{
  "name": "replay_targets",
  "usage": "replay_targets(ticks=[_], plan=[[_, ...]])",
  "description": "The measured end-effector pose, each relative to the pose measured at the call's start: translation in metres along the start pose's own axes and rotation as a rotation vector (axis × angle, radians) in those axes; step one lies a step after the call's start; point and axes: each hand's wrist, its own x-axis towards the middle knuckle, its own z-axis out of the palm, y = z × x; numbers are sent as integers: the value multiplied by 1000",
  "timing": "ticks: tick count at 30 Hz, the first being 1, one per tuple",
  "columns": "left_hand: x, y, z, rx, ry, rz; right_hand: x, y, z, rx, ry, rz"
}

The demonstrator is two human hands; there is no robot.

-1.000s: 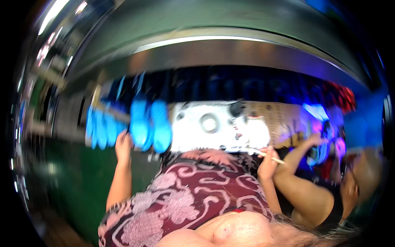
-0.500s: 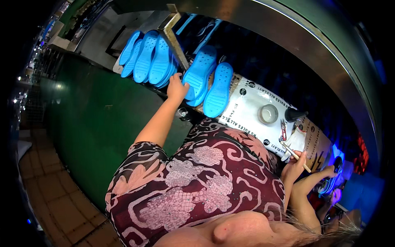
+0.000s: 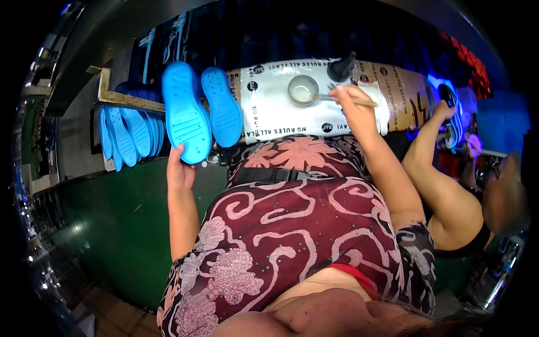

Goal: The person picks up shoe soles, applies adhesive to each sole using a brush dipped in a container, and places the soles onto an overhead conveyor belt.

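My left hand (image 3: 181, 168) grips the heel end of a bright blue shoe sole (image 3: 188, 112), thumb on its upper face. Whether other soles lie under it I cannot tell. Just right of it rests another blue sole (image 3: 223, 106). Over the white-covered worktop (image 3: 281, 122), my right hand (image 3: 357, 109) is closed around a thin-handled brush (image 3: 368, 103). The brush points left, its far end at the side of a round clear cup (image 3: 291, 94); the bristles cannot be made out. Something pale lies in the cup.
Several blue soles (image 3: 135, 135) stand in a row at the left, beside a worn angled bar (image 3: 132, 101). A black nozzle bottle (image 3: 340, 69) stands behind the cup. At the right, another person's arm (image 3: 420, 149) reaches toward a blue item (image 3: 456, 118) under purple light.
My view has swung, so the bench lies more level. My left hand has taken hold of the blue sole's heel. My right hand has brought the brush from the worktop's near edge to the cup.
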Motion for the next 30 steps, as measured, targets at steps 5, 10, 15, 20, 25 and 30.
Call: replay_targets(ticks=[5,10,15,20,25,30], plan=[[-29,-26,43,187,-260,-32,30,31,19,-216,-63,-256],[-22,-26,71,81,-203,-35,42,53,31,-417,-183,-231],[-19,-30,71,238,-189,126,37,34,23,-67,-78,-154],[-12,-29,103,384,-187,269,27,42,22,-69,-12,-11],[-2,-29,126,459,-226,447,29,8,4,288,94,179],[-2,-27,140,526,-185,535,4,-45,3,397,-21,-5]])
